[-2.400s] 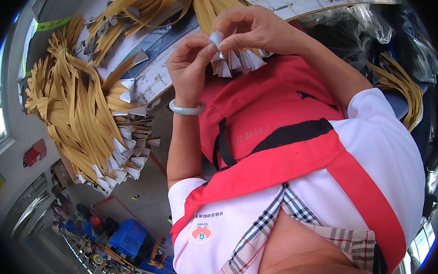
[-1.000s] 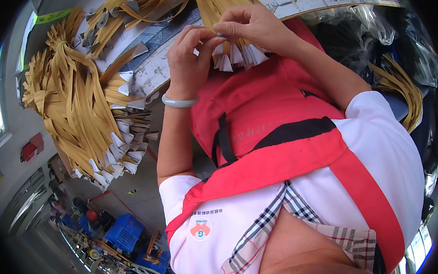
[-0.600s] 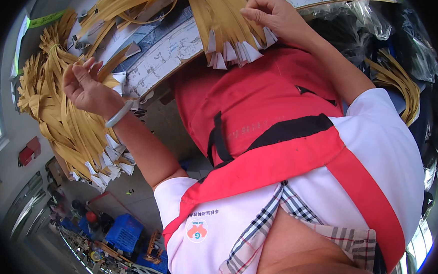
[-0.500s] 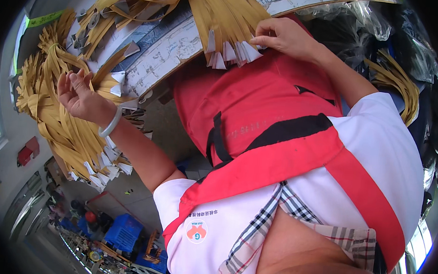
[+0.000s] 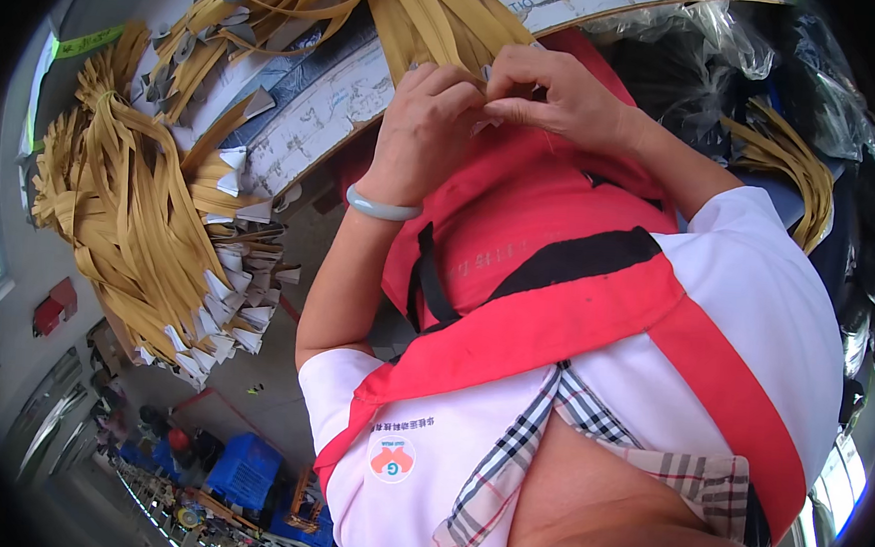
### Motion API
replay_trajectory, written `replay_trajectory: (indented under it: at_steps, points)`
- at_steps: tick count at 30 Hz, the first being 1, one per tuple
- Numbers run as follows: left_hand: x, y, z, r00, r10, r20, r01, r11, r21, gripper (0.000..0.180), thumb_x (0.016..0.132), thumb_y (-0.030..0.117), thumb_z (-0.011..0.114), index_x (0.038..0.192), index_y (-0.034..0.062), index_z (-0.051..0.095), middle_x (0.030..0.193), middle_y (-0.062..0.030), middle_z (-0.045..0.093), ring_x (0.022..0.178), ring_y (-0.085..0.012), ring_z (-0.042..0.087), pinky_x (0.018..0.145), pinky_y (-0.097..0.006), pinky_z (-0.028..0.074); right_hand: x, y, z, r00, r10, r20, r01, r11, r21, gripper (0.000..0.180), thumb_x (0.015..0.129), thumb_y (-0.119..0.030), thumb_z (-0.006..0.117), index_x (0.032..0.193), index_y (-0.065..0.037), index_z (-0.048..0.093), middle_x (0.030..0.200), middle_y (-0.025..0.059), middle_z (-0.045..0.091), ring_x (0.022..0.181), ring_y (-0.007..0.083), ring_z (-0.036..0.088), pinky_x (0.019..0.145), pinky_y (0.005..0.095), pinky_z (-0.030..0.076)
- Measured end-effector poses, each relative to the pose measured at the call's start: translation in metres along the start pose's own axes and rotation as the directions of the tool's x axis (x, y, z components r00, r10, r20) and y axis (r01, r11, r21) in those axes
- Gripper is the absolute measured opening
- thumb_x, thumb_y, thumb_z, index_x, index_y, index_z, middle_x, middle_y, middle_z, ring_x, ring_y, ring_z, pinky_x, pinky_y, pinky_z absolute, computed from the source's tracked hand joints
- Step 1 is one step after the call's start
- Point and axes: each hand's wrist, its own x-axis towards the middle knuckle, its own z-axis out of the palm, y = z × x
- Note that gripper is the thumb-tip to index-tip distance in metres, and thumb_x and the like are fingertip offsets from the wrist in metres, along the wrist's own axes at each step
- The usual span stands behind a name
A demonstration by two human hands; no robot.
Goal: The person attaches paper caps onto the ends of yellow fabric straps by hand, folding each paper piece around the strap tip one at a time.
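Note:
A fan of mustard-yellow strips [image 5: 443,18], which look like zipper tapes, hangs over the edge of the worktable toward me. My left hand [image 5: 421,132], with a pale bangle at the wrist, is closed over the strips' lower ends. Beside it my right hand [image 5: 559,95] pinches at the same ends, thumb and index finger together. The two hands nearly touch, and they cover most of the white end tabs. Exactly which strip ends lie between the fingers is hidden. Below the hands spreads my red apron [image 5: 522,208].
The worktable [image 5: 316,126] has a scuffed white surface. More yellow strips [image 5: 140,225] with white tabs hang in a thick bundle at the left. Another bunch [image 5: 799,175] lies at the right near clear plastic wrapping [image 5: 820,81]. A blue crate [image 5: 245,470] stands in the left background.
My left hand has swung right from beside the left bundle to the strip ends and closed there. My right hand has stayed near those ends, shifting slightly.

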Motion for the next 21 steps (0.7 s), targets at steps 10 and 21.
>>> replay_trajectory:
  at_steps: [10, 21]
  points:
    - [-0.017, -0.008, -0.022, 0.926, -0.335, -0.174, 0.162, 0.768, -0.620, 0.017, 0.075, -0.011, 0.072, 0.088, -0.0019, 0.066, 0.093, -0.0083, 0.066, 0.086, -0.0166, 0.061, 0.074, -0.027, 0.050, 0.040, 0.001, 0.002, 0.988, -0.144, -0.061, 0.156, 0.891, 0.427, 0.012, 0.096, -0.012, 0.061, 0.102, -0.002, 0.064, 0.097, 0.0044, 0.060, 0.096, 0.0138, 0.057, 0.086, 0.0267, 0.047]
    - [-0.014, -0.007, -0.038, 0.916, -0.384, -0.118, 0.126, 0.555, -0.822, 0.017, 0.078, -0.014, 0.068, 0.092, -0.0031, 0.067, 0.098, -0.0080, 0.065, 0.092, -0.0140, 0.060, 0.079, -0.026, 0.050, 0.066, -0.004, -0.012, 0.978, -0.112, 0.175, -0.003, 0.835, 0.550, 0.014, 0.083, -0.003, 0.074, 0.089, -0.002, 0.061, 0.101, 0.0045, 0.057, 0.095, 0.0133, 0.056, 0.084, 0.0255, 0.045]
